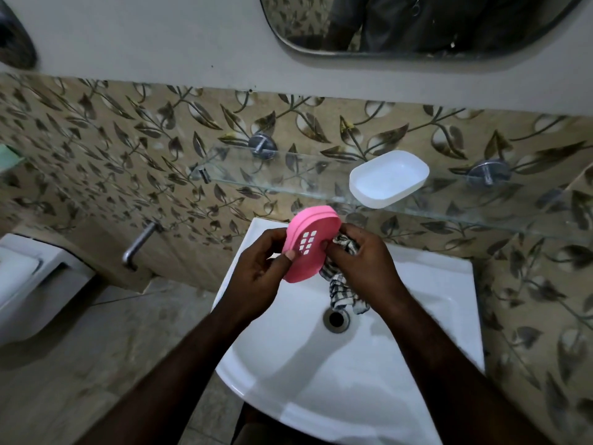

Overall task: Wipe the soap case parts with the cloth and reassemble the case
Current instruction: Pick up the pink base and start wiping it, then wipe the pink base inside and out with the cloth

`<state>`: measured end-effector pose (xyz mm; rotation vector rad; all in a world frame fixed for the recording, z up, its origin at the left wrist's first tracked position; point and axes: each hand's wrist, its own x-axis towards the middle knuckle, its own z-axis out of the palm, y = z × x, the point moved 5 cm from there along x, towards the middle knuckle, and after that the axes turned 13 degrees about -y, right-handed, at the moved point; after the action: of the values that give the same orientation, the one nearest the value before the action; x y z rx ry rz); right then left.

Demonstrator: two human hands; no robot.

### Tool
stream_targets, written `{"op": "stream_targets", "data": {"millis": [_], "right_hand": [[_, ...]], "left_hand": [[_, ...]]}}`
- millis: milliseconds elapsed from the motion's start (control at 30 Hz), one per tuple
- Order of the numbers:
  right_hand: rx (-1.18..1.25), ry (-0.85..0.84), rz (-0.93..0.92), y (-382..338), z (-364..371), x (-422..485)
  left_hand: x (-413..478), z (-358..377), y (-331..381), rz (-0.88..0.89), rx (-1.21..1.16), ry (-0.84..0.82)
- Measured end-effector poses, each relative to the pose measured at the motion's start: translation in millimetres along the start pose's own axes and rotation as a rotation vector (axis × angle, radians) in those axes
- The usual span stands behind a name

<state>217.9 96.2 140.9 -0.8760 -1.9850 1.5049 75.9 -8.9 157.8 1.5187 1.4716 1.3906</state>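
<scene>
A pink soap case part (313, 244) with a grid of drain holes is held tilted above the white sink (417, 316). My left hand (256, 271) grips its left edge with thumb and fingers. My right hand (362, 261) is closed on a checked black-and-white cloth (341, 290), pressing it against the pink part's right edge while the cloth's loose end hangs toward the drain. A white soap case part (389, 178) lies open side up on the glass shelf (288, 175) behind the sink.
The sink drain (336, 319) sits just below the hanging cloth. A metal handle (138, 244) sticks out of the tiled wall at left, beside a white toilet tank (29, 271). A mirror (417, 24) hangs above the shelf.
</scene>
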Motion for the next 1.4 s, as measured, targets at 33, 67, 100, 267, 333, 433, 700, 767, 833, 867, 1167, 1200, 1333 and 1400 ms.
{"op": "stream_targets", "data": {"millis": [33,67,100,267,333,433,700,767,833,867,1167,1200,1333,1400], "right_hand": [[0.009,0.004,0.002,-2,0,1],[0.015,0.006,0.007,-4,2,2],[0.012,0.003,0.014,-7,4,3],[-0.102,0.006,0.061,-15,13,11],[-0.182,0.0,0.103,-20,17,15],[-0.271,-0.024,0.152,-24,29,19],[-0.234,-0.108,0.119,-55,48,25],[-0.28,0.025,0.17,-57,41,22],[-0.321,0.126,0.179,-64,36,17],[-0.358,0.162,0.177,-69,34,15],[-0.03,0.215,0.046,-108,51,2],[0.033,0.188,0.057,-108,55,5],[0.052,0.231,0.099,-101,56,13],[0.009,0.272,0.096,-99,56,15]], "left_hand": [[2,2,-2,-0.007,-0.023,0.0],[4,4,-5,-0.021,-0.057,-0.003],[6,5,-8,-0.054,-0.113,-0.012],[18,6,-21,-0.316,-0.657,-0.007],[19,3,-25,-0.396,-0.916,-0.045],[17,-6,-29,-0.409,-1.158,-0.096],[14,-39,-52,-0.379,-1.481,-0.131],[16,-43,-51,-0.369,-1.512,-0.13],[19,-45,-50,-0.351,-1.553,-0.166],[21,-45,-50,-0.346,-1.573,-0.191],[20,-37,-47,-0.393,-1.488,-0.272],[20,-35,-45,-0.385,-1.484,-0.286],[20,-24,-34,-0.283,-1.515,-0.358],[19,-19,-30,-0.281,-1.502,-0.347]]}}
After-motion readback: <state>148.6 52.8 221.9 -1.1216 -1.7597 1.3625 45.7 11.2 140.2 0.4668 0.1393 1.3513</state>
